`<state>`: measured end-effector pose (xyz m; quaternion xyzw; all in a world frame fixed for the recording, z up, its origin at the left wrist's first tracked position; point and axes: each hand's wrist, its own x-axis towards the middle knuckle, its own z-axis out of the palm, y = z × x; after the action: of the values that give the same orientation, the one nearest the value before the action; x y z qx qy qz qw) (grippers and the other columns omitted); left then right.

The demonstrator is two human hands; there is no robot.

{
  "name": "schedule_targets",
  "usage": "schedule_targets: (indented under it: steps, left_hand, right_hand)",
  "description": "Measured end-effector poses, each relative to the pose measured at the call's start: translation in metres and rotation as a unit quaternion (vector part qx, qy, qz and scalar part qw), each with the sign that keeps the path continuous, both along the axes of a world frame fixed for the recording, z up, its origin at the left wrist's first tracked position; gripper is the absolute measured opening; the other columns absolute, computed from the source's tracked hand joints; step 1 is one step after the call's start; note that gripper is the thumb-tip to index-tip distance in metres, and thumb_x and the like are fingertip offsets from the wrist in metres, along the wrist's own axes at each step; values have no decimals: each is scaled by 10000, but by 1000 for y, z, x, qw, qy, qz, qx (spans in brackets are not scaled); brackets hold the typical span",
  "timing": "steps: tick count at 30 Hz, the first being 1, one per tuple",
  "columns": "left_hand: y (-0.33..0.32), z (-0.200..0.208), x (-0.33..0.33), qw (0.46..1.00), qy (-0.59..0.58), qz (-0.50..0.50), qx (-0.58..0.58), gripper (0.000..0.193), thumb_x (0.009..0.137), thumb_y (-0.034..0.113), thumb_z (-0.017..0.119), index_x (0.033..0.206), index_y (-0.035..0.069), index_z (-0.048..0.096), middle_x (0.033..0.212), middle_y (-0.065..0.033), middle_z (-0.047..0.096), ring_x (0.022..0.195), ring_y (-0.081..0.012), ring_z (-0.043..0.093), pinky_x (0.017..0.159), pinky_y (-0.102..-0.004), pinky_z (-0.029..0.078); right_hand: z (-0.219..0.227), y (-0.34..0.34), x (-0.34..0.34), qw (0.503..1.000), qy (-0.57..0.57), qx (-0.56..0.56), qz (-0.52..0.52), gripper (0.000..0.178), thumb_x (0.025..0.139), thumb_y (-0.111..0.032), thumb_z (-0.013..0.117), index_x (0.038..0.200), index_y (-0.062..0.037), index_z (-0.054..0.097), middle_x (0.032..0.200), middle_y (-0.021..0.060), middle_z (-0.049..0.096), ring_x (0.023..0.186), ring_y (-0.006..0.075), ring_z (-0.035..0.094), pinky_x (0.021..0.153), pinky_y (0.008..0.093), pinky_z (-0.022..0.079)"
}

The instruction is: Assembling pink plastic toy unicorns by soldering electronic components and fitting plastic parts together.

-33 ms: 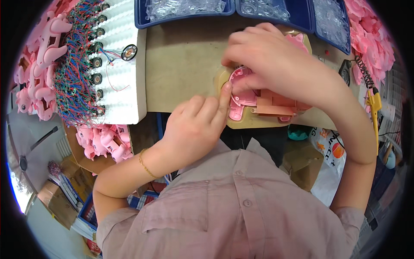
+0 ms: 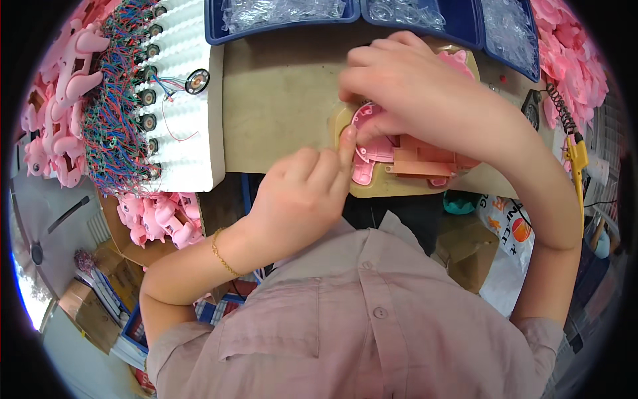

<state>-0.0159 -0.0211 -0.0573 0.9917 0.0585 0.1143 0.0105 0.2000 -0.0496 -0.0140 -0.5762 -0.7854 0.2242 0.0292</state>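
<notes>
A pink plastic toy shell half (image 2: pixel 379 147) lies hollow side up in a tan holder (image 2: pixel 399 189) on the bench. My left hand (image 2: pixel 302 189) reaches its near-left rim, index finger stretched out and fingertip against the edge. The other fingers are curled in and the thumb is hidden, so anything pinched there is out of sight. Over the shell arches my right hand (image 2: pixel 405 86), its thumb bent down inside and its fingers curled past the far rim, closed on the shell. A salmon-coloured box-like part (image 2: pixel 425 163) sits in the shell's right side.
Blue bins (image 2: pixel 286 32) of clear plastic parts line the far edge. To the left, a white foam tray (image 2: pixel 199 156) holds small wired speakers (image 2: pixel 197 81). Pink toy bodies (image 2: pixel 83 80) are piled beyond it. On the right hangs a yellow tool (image 2: pixel 575 159) with a coiled cord.
</notes>
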Motion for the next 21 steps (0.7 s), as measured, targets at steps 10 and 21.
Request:
schedule_targets:
  steps: [10,21]
  left_hand:
    - [13,8,1,979,-29,24,-202,427,763,159,679,1173,56,621,758,-30,503,673,-179,520,593,-293,452]
    - [29,37,100,979,-19,6,-202,104,760,71,676,831,38,608,826,-84,558,814,-266,540,746,-354,439]
  right_hand:
    - [18,-43,23,953,179,144,-198,289,731,-177,711,970,-37,630,1029,83,609,976,262,576,863,348,424]
    - [26,-103,30,877,321,-48,-354,141,749,-67,671,815,9,572,893,90,537,786,243,555,737,337,462]
